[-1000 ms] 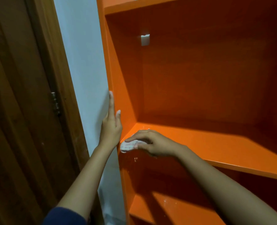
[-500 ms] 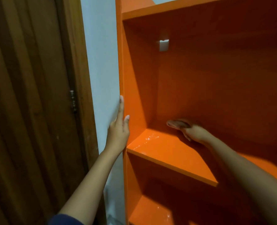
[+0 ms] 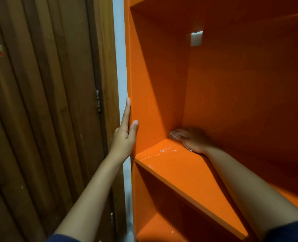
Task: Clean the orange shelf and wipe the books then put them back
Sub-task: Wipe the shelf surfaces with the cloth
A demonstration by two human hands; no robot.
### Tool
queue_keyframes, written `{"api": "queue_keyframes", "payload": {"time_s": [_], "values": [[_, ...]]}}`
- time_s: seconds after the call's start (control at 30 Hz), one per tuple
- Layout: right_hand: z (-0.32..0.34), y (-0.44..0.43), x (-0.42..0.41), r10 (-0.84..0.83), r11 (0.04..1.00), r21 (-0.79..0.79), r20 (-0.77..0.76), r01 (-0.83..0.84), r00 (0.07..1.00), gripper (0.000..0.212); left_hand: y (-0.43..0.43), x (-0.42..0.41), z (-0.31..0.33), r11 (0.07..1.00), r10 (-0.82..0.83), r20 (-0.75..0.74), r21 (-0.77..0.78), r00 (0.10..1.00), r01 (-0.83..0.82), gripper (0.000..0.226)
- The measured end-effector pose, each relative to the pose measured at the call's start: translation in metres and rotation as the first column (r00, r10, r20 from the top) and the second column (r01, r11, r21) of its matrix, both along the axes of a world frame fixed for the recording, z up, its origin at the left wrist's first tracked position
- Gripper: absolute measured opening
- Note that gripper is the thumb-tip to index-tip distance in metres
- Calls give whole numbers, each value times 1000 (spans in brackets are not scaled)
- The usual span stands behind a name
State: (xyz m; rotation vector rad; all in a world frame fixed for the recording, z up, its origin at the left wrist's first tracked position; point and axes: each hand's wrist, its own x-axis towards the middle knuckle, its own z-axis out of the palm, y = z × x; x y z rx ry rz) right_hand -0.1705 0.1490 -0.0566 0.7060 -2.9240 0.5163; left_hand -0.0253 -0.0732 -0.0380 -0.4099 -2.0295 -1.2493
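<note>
The orange shelf [image 3: 179, 170] fills the right of the view, its board glossy with wet streaks near the front left. My right hand [image 3: 194, 139] reaches deep into the back left corner of that board and presses a small white cloth [image 3: 175, 134] against it; only the cloth's edge shows past the fingers. My left hand [image 3: 125, 135] rests flat with straight fingers on the shelf's left side panel, thumb on the front edge. No books are in view.
A brown wooden door [image 3: 40, 119] with a hinge [image 3: 98, 102] stands to the left, with a strip of pale wall [image 3: 121, 67] between it and the shelf. A white bracket [image 3: 196, 38] sits on the shelf's back. A lower orange board [image 3: 155, 227] shows below.
My right hand has carried the cloth from the board's front left edge to the back left corner. My left hand stays on the side panel. The view has shifted.
</note>
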Motion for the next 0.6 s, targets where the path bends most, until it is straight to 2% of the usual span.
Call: {"api": "queue_keyframes", "payload": {"time_s": [0.1,0.2,0.23,0.4,0.6], "values": [[3,-5,16,22,999,-31,9,-22,1000,39,3,2,2,1000,9,11,11,1000,-9,59],[5,-15,40,248,956,-180,75,-231,966,35,4,4,3,999,-5,27,31,1000,4,57],[3,-18,45,273,947,-197,86,-253,958,36,4,4,3,999,-10,29,33,1000,9,57],[-4,-32,68,188,982,28,-44,-187,981,39,-7,1,3,998,-55,56,-18,997,56,58],[-4,-59,108,167,986,38,-98,-164,981,37,-18,2,7,990,-130,77,-52,989,134,56]]}}
